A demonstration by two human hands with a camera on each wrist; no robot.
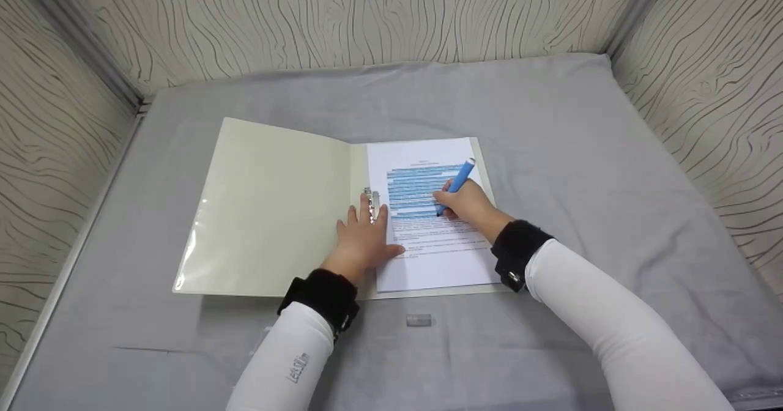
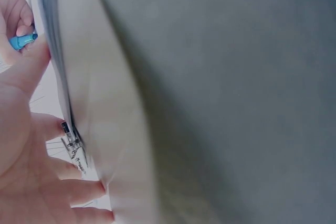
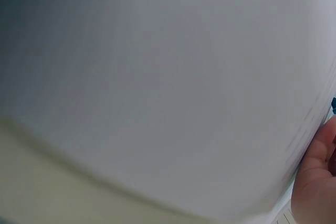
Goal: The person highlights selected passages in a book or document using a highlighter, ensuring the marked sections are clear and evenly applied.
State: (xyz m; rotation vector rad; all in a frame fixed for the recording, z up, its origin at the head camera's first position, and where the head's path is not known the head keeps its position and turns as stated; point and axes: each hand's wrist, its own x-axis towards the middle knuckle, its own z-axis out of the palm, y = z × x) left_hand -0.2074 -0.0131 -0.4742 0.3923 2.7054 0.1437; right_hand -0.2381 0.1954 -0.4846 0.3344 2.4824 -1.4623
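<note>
My right hand (image 1: 468,203) grips a blue marker (image 1: 462,177), its dark tip down at the printed sheet (image 1: 428,273). Blue highlighting covers the upper lines of text; the lower lines are plain black print. The sheet lies on the right side of an open cream ring binder (image 1: 281,209). With fingers spread, my left hand (image 1: 362,240) rests over the binder's spine and the sheet's left edge, next to the metal ring clip (image 1: 374,200). In the left wrist view the marker (image 2: 23,41) shows between the right hand's fingers. Only part of the right hand (image 3: 317,177) appears in the right wrist view.
A small grey cap-like piece (image 1: 419,320) lies on the grey cloth in front of the binder. The binder's left cover is tilted slightly off the cloth. Wood-grain patterned panels (image 1: 391,19) stand behind and at both sides.
</note>
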